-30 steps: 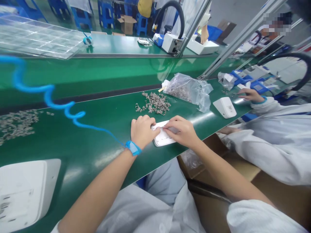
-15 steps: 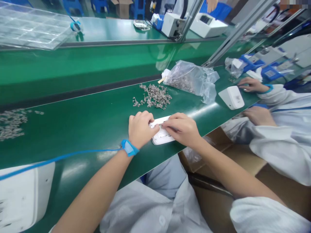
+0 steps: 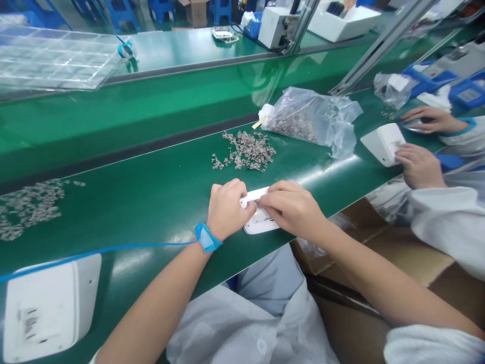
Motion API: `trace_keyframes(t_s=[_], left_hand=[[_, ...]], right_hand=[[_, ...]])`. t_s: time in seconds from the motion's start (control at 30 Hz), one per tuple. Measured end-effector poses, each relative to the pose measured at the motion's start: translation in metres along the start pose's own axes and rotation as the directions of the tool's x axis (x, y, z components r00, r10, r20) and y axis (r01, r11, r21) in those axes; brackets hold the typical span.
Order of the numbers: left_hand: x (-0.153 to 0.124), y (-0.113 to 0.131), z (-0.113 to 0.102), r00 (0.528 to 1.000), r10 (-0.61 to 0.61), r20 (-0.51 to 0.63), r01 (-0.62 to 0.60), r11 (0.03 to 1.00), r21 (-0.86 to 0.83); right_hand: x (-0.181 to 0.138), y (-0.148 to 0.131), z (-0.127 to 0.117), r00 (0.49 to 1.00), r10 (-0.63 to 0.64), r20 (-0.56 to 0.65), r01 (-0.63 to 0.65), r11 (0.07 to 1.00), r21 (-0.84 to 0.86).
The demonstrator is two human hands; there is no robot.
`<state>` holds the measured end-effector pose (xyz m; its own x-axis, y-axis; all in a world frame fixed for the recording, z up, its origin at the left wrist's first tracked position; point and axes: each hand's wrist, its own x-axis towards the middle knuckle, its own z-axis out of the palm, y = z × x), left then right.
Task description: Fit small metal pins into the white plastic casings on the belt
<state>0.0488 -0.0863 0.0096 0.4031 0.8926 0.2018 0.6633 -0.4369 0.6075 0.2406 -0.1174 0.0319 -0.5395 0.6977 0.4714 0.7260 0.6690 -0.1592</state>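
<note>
Two hands on white plastic housing (image 3: pixel 261 226) — left hand (image 3: pixel 229 210) clasping edge, right hand (image 3: pixel 291 210) pinching top

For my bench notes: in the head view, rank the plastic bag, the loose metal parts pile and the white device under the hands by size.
Largest: the plastic bag.
Then the loose metal parts pile and the white device, too close to rank; the device is partly covered.

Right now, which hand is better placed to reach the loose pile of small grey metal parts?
Probably the left hand, with its blue wrist strap: it sits nearer the pile, while the right hand is further along the white plastic casing.
</note>
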Motion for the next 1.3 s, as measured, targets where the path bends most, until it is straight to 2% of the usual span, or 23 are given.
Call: trace_keyframes(t_s=[0.07,0.2,0.33,0.4,0.53,0.6,0.67,0.8,0.93,1.1,1.3], left_hand=[[0.0,0.0,0.0,1.0,-0.004,-0.009,0.004,1.0,0.004],[0.001,0.001,-0.001,1.0,-0.027,-0.004,0.027,0.999,0.046],[0.001,-0.003,-0.006,0.997,-0.011,0.071,0.009,1.0,0.02],[-0.001,-0.004,-0.009,0.997,0.037,0.065,-0.036,0.999,-0.019],[-0.007,0.0,-0.013,0.98,0.197,-0.026,-0.198,0.977,-0.074],[-0.01,0.005,-0.014,0.96,0.277,0.03,-0.272,0.955,-0.115],[-0.011,0.007,-0.015,0.949,0.302,0.092,-0.286,0.946,-0.15],[-0.01,0.006,-0.018,0.957,0.21,0.199,-0.186,0.974,-0.129],[-0.009,0.003,-0.02,0.94,0.208,0.271,-0.182,0.976,-0.119],[-0.007,0.004,-0.021,0.912,0.209,0.353,-0.177,0.977,-0.12],[-0.005,0.002,-0.024,0.883,0.229,0.41,-0.177,0.971,-0.16]], right_hand=[[0.001,-0.001,0.0,1.0,0.026,-0.01,-0.025,0.999,0.037],[0.002,-0.006,-0.003,0.981,0.147,-0.125,-0.12,0.973,0.198],[-0.001,-0.013,-0.008,0.979,0.176,-0.098,-0.138,0.939,0.316],[-0.003,-0.015,-0.01,0.978,0.2,-0.062,-0.165,0.92,0.355],[-0.007,-0.016,-0.009,0.978,0.205,-0.048,-0.174,0.915,0.364],[-0.008,-0.015,-0.007,0.977,0.199,-0.073,-0.162,0.922,0.351],[-0.007,-0.015,-0.006,0.98,0.182,-0.083,-0.142,0.927,0.347],[-0.006,-0.012,-0.012,0.986,0.164,-0.003,-0.149,0.904,0.4],[-0.007,-0.008,-0.02,0.986,0.104,0.128,-0.153,0.866,0.476],[-0.009,-0.005,-0.02,0.99,0.041,0.136,-0.097,0.894,0.438],[-0.003,-0.008,-0.021,0.986,-0.015,0.165,-0.063,0.886,0.46]])
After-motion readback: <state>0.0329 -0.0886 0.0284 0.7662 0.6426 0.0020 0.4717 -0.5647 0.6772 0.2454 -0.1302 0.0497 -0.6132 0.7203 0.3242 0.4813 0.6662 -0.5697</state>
